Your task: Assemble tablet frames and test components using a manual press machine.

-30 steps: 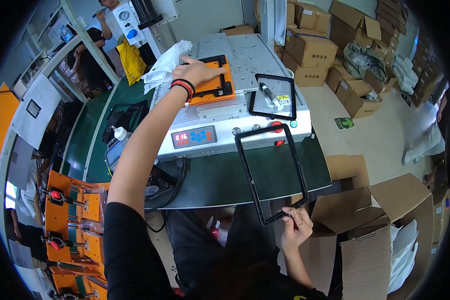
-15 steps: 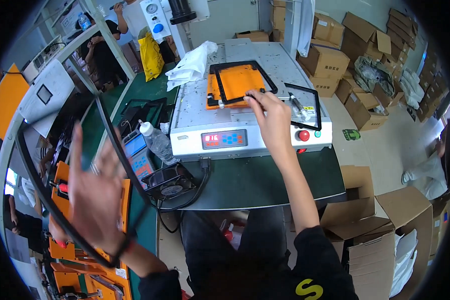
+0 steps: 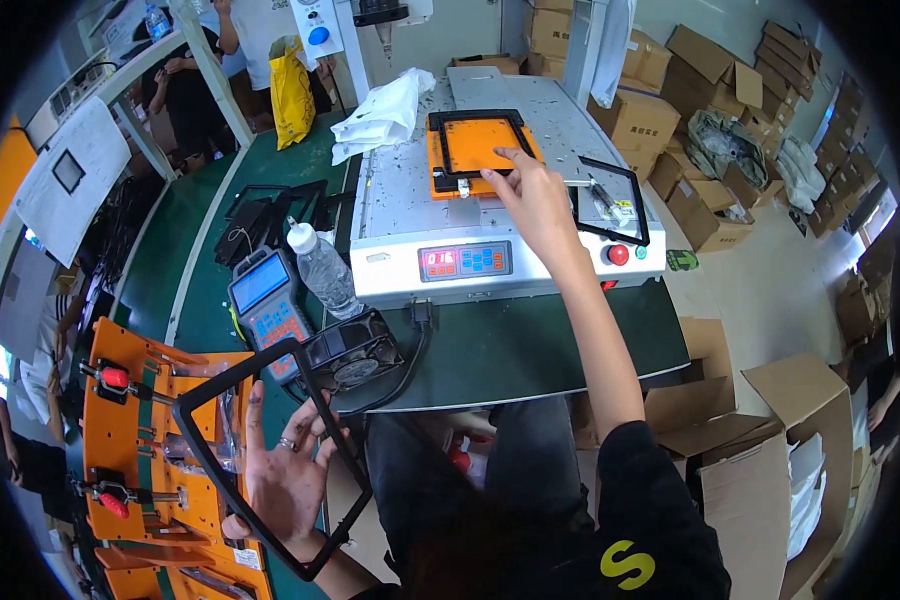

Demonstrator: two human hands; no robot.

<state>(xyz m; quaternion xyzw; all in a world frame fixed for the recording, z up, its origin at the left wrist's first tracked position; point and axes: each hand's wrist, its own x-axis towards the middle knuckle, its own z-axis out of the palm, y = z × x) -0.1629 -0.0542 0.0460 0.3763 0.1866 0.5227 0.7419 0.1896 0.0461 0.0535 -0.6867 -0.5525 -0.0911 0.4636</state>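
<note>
My left hand [image 3: 288,490] holds up a thin black rectangular frame [image 3: 207,455] at the lower left. Its fingers are spread through the opening, and the thumb sticks out past one side. Forward of me, my right hand [image 3: 538,205] has thumb and forefinger at the front bar of a second black frame [image 3: 515,122]. That one lies on an orange plate [image 3: 470,148] on the grey machine bed [image 3: 395,200]. At the plate's front left corner is a small metal clip [image 3: 464,187]. A third black frame [image 3: 642,210] rests on the bed's right side, around a pen-like tool [image 3: 606,197].
A clear bottle [image 3: 325,275], a handheld meter [image 3: 270,305] and a black fan [image 3: 355,350] crowd the bench left of the machine. Orange fixtures with red-handled clamps [image 3: 115,378] stand nearer. A white bag [image 3: 380,118] lies on the bed; cardboard boxes [image 3: 710,215] fill the right.
My left hand has moved right and lower with its frame, away from the left side. The frame under my right hand, earlier askew, now sits squarer on the orange plate.
</note>
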